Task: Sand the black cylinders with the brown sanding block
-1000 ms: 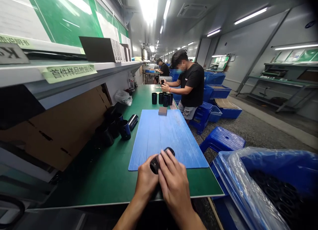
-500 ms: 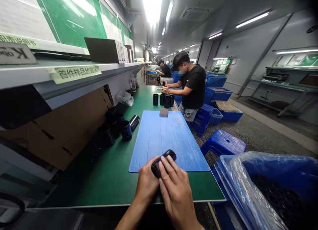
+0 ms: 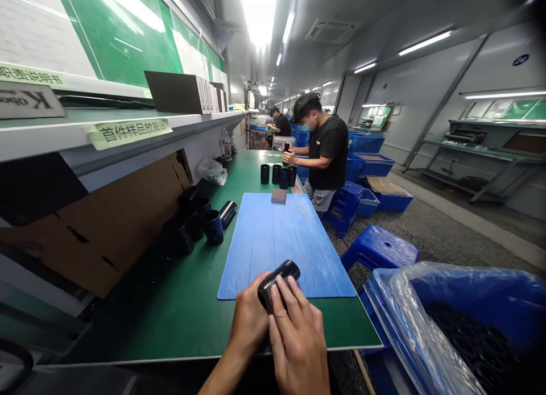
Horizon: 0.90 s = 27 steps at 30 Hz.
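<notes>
A glossy black cylinder (image 3: 284, 271) lies tilted in my hands over the near edge of the blue mat (image 3: 294, 236). My left hand (image 3: 249, 310) wraps round its lower end from the left. Against its near side my right hand (image 3: 296, 327) presses, fingers straight and close together. A dark, flat-looking edge shows under these fingertips; I cannot tell if it is a separate pad. A brown block (image 3: 278, 196) rests at the mat's far edge. To the left, several black cylinders stand on the green table, one upright (image 3: 214, 227) and open-topped, with another (image 3: 228, 213) on its side beside it.
Across the table a co-worker (image 3: 326, 150) holds a dark piece near several upright black cylinders (image 3: 265, 174). At right are a blue stool (image 3: 381, 247) and a plastic-lined blue bin (image 3: 384, 304) with black parts. A shelf (image 3: 183, 125) overhangs the left side.
My right hand has slid slightly down and toward me along the cylinder, baring more of its surface. The view has shifted a little; the co-worker's hands have moved slightly.
</notes>
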Available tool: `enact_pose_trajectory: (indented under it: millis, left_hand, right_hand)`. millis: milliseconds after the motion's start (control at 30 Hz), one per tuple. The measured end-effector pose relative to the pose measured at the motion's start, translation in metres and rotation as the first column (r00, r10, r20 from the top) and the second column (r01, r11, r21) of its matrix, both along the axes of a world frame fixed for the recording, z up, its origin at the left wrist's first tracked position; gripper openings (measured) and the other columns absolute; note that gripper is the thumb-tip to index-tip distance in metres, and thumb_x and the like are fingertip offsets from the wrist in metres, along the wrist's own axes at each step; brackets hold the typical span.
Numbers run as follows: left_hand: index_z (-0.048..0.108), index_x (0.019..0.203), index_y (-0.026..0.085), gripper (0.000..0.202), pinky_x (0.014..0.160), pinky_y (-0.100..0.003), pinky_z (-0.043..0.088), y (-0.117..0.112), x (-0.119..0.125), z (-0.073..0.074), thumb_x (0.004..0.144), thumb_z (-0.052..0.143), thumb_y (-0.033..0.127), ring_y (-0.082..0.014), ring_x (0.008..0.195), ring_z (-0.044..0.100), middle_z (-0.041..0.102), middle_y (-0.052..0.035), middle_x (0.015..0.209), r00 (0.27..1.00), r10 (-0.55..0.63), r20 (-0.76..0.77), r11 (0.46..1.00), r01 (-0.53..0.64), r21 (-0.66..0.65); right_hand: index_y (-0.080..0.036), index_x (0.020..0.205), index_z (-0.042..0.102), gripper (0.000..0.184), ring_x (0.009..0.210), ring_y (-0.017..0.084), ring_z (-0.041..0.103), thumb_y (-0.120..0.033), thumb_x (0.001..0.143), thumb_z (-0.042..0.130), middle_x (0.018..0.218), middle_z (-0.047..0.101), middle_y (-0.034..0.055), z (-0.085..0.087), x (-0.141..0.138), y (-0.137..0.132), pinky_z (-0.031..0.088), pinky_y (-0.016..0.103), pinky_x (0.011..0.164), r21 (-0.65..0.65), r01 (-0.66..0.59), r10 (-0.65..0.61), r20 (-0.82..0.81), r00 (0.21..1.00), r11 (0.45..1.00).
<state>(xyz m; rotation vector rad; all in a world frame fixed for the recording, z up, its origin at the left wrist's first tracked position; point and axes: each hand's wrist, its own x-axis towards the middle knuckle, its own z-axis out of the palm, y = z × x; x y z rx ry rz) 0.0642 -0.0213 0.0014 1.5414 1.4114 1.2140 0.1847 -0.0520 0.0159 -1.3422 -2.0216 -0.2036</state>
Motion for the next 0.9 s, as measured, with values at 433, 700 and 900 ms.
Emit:
enact_pose_trajectory:
  millis: [433, 700, 900]
  left_hand:
    - [0.072, 0.115, 0.016, 0.036, 0.08, -0.028, 0.058, -0.0003, 0.0006, 0.0026, 0.081, 0.066, 0.024, -0.0241, 0.091, 0.074, 0.079, -0.0081, 0.105, 0.999, 0.037, 0.025, 0.999, -0.037, -0.005]
    - [0.073, 0.11, 0.017, 0.03, 0.078, -0.027, 0.056, 0.0009, 0.0004, 0.0012, 0.082, 0.065, 0.024, -0.0225, 0.089, 0.074, 0.079, -0.0077, 0.102, 0.999, 0.019, 0.025, 1.0, -0.019, 0.005]
    - [0.072, 0.114, 0.019, 0.035, 0.088, -0.03, 0.056, -0.0016, 0.0003, 0.0024, 0.08, 0.066, 0.022, -0.0237, 0.096, 0.073, 0.078, -0.0066, 0.106, 1.0, 0.011, 0.001, 1.0, -0.011, -0.005]
  right_hand:
    - [-0.022, 0.148, 0.047, 0.048, 0.145, 0.026, 0.038, -0.014, 0.101, 0.042, 0.154, 0.048, 0.0061, 0.0029, -0.0034, -0.0015, 0.037, 0.042, 0.104, -0.023, -0.013, 0.012, -0.044, 0.999, 1.0]
    - [-0.022, 0.146, 0.05, 0.045, 0.144, 0.026, 0.04, -0.016, 0.102, 0.041, 0.152, 0.05, 0.0066, 0.0048, 0.0003, 0.0037, 0.038, 0.043, 0.104, -0.036, -0.023, 0.021, -0.052, 0.998, 0.999]
    - [-0.023, 0.149, 0.045, 0.05, 0.144, 0.028, 0.04, -0.016, 0.1, 0.042, 0.152, 0.049, 0.0075, 0.0057, 0.0056, -0.0013, 0.04, 0.044, 0.102, -0.016, -0.029, 0.028, -0.058, 0.998, 0.999]
